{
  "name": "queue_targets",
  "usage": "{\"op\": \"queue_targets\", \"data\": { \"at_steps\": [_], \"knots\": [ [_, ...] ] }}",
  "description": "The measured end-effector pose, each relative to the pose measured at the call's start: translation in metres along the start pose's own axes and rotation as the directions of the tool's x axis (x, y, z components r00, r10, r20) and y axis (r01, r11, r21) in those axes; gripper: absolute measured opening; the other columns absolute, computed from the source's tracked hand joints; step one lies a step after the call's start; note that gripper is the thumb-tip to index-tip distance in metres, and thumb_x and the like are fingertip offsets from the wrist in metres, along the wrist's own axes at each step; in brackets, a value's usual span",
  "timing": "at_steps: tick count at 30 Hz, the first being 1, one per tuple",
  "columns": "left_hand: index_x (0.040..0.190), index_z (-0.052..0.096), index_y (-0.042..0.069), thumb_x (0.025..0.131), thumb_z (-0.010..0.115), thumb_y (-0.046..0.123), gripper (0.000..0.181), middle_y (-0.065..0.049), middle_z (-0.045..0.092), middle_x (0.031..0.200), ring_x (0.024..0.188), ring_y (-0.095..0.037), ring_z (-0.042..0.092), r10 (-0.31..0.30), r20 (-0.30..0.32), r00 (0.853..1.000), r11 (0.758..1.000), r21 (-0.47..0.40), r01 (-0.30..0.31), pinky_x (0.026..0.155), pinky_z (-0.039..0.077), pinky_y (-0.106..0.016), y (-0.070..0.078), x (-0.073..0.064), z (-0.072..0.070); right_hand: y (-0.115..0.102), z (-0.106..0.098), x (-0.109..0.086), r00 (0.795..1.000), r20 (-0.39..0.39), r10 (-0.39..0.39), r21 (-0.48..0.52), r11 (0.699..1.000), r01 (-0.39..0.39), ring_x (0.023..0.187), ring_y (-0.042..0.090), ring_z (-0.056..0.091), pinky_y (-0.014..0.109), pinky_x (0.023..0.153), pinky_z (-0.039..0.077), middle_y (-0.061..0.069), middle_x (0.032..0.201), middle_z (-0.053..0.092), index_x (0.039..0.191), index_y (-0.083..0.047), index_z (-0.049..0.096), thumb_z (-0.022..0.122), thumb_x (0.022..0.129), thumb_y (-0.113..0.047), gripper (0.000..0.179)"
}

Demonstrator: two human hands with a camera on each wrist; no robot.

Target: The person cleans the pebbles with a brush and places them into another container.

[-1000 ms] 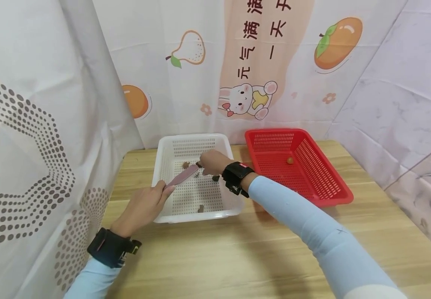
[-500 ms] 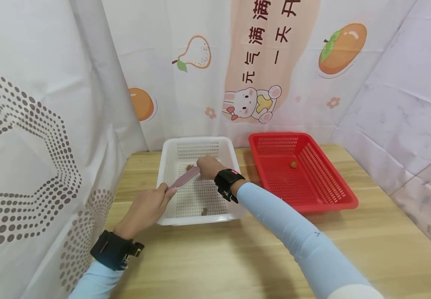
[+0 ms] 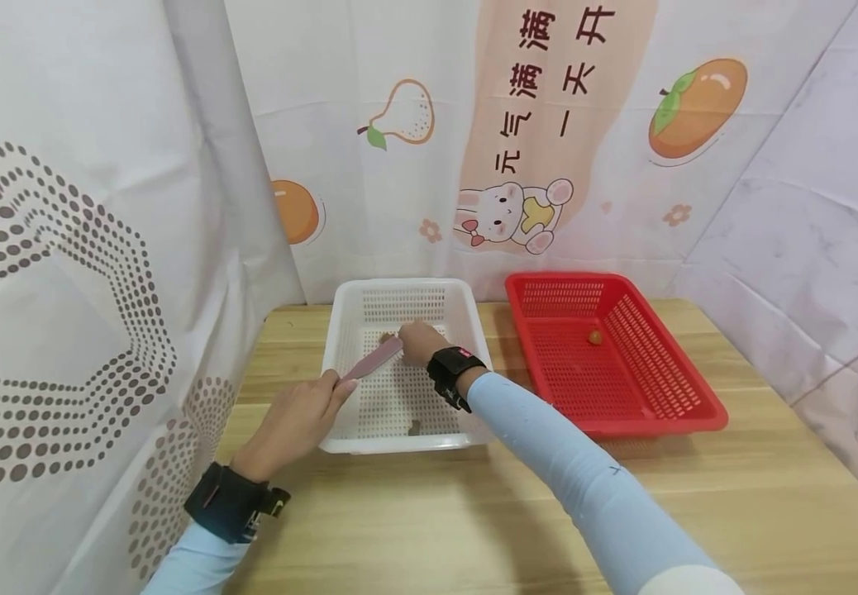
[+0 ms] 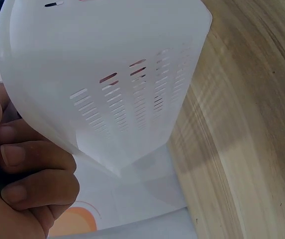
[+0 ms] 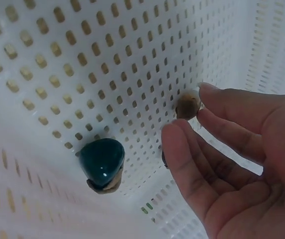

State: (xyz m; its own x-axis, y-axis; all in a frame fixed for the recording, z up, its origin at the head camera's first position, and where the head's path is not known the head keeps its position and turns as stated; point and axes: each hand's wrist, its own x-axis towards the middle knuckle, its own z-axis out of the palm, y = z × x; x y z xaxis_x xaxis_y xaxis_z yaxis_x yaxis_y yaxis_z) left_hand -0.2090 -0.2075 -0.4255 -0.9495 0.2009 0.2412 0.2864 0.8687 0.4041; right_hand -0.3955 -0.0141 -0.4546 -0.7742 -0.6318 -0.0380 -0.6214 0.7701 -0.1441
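My left hand grips a flat mauve blade-shaped tool by its handle, fingers curled, at the left rim of a white basket. The blade reaches over the basket, its tip overlapping my right hand in the head view. In the right wrist view, the right thumb and fingers are apart and loosely bent around the edge of a small brown piece. A dark green glossy piece with a brown base lies to their left. Another dark piece is mostly hidden behind the fingers.
A red basket stands to the right of the white one, with a small orange-brown piece inside. Another brown piece lies near the white basket's front. Both baskets stand on a wooden table before a printed curtain.
The head view has shifted, so both baskets appear lower and farther right. My right hand has moved left within the white basket, closer to the blade tip. My left hand still grips the tool.
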Motion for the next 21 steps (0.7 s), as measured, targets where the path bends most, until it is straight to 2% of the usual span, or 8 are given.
{"op": "queue_targets", "data": {
  "at_steps": [11, 16, 21],
  "knots": [
    [0.088, 0.05, 0.014, 0.111, 0.044, 0.043, 0.037, 0.005, 0.037, 0.062, 0.049, -0.01, 0.035, 0.004, 0.006, 1.0, 1.0, 0.015, -0.004, 0.046, 0.029, -0.028, 0.001, -0.003, 0.002, -0.009, -0.002, -0.006, 0.999, -0.031, 0.01, 0.052, 0.999, -0.009, 0.098, 0.031, 0.069, 0.037, 0.082, 0.056, 0.015, 0.106, 0.072, 0.111, 0.002, 0.071, 0.084, 0.084, 0.002, 0.029],
    [0.088, 0.05, 0.013, 0.112, 0.042, 0.042, 0.038, 0.004, 0.037, 0.062, 0.05, -0.01, 0.035, -0.008, 0.012, 1.0, 1.0, 0.011, 0.008, 0.047, 0.029, -0.028, 0.001, -0.004, -0.001, -0.013, -0.002, 0.001, 0.999, -0.048, -0.014, 0.061, 0.998, 0.017, 0.102, 0.03, 0.07, 0.034, 0.082, 0.056, 0.013, 0.11, 0.074, 0.117, -0.006, 0.076, 0.081, 0.081, 0.012, 0.04],
    [0.088, 0.05, 0.013, 0.111, 0.043, 0.041, 0.037, 0.005, 0.037, 0.062, 0.051, -0.01, 0.034, 0.011, 0.008, 1.0, 1.0, 0.025, -0.011, 0.047, 0.029, -0.028, -0.001, -0.003, 0.0, -0.012, 0.001, 0.003, 0.999, -0.005, -0.033, 0.02, 0.999, 0.033, 0.108, 0.032, 0.069, 0.036, 0.083, 0.056, 0.01, 0.118, 0.074, 0.128, -0.014, 0.073, 0.075, 0.086, 0.012, 0.049]
  ]
}}
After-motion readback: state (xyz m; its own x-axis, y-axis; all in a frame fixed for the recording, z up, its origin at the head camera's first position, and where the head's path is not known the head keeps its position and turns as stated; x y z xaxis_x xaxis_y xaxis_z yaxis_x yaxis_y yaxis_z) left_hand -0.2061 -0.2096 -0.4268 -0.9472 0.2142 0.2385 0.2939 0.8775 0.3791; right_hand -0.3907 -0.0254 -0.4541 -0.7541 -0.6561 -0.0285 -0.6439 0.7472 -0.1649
